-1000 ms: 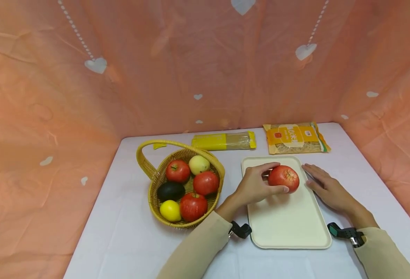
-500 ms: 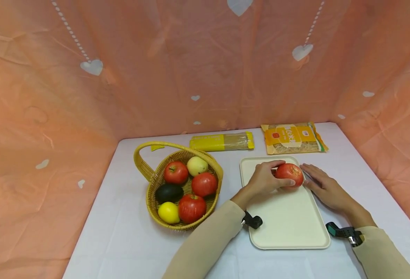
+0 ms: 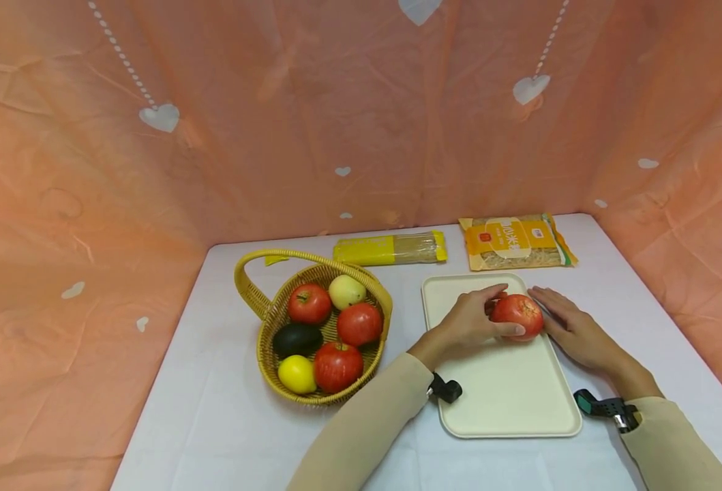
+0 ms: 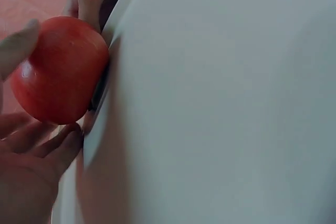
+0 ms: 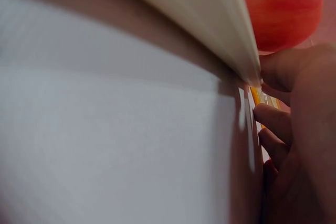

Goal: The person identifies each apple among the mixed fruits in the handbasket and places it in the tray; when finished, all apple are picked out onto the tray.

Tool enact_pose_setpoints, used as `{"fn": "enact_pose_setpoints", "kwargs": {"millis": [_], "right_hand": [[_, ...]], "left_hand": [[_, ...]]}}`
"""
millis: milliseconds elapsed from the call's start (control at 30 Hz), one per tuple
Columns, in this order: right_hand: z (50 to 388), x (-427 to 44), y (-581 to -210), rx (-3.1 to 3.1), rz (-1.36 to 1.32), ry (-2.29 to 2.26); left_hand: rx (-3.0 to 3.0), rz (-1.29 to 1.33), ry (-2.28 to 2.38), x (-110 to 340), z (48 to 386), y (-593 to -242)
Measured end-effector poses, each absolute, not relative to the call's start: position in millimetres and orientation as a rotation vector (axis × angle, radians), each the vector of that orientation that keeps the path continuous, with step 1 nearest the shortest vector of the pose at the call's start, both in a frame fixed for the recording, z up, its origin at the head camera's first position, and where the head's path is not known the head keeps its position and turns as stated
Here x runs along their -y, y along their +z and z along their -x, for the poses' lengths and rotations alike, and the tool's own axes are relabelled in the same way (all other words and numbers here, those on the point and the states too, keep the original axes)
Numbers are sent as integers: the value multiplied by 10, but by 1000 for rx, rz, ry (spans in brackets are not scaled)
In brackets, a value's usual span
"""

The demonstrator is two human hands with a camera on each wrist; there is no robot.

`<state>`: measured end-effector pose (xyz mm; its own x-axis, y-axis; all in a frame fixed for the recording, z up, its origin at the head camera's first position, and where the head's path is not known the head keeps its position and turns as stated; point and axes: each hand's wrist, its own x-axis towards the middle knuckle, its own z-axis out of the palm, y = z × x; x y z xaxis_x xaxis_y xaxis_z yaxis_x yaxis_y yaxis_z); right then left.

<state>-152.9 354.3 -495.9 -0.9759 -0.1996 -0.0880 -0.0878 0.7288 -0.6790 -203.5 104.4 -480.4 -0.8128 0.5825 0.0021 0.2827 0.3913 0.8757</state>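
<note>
A red apple (image 3: 518, 317) is at the right rim of the cream tray (image 3: 508, 409), its streaked yellowish end facing up. My left hand (image 3: 468, 320) holds it from the left, thumb in front and fingers behind. In the left wrist view the thumb touches the apple (image 4: 60, 72), and the fingers curve close beneath it. My right hand (image 3: 581, 334) lies along the tray's right side with nothing in its grasp. Its thumb touches the tray's rim in the right wrist view, and the other fingers reach forward beside it.
Left of the tray stands a wicker basket (image 3: 266, 365) with a tall handle, holding several fruits: red apples, a yellow lemon, a pale green fruit and a dark oval one. Behind lie a yellow noodle pack (image 3: 391, 249) and an orange noodle bag (image 3: 514, 242). Orange cloth (image 3: 361, 123) surrounds the table.
The left hand has carried the apple rightward across the tray, and it now sits slightly lower and closer to the right hand. My right hand has stayed at the tray's side.
</note>
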Motion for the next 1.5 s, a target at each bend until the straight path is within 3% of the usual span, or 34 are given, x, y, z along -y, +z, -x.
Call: {"fn": "enact_pose_setpoints", "kwargs": {"millis": [300, 767, 1167, 1500], "right_hand": [[1502, -3549, -4971, -2786, 217, -1078], [1437, -3618, -4967, -2779, 179, -1059], [1454, -3598, -4969, -2770, 193, -1080], [1537, -3536, -4973, -2737, 199, -1075]], "left_hand": [[-2386, -828, 1563, -885, 1897, -4644], [-1681, -1041, 1760, -173, 1317, -4183], [-1411, -1119, 1762, 994, 1060, -4060], [-1629, -1004, 1871, 2069, 1029, -4074]]}}
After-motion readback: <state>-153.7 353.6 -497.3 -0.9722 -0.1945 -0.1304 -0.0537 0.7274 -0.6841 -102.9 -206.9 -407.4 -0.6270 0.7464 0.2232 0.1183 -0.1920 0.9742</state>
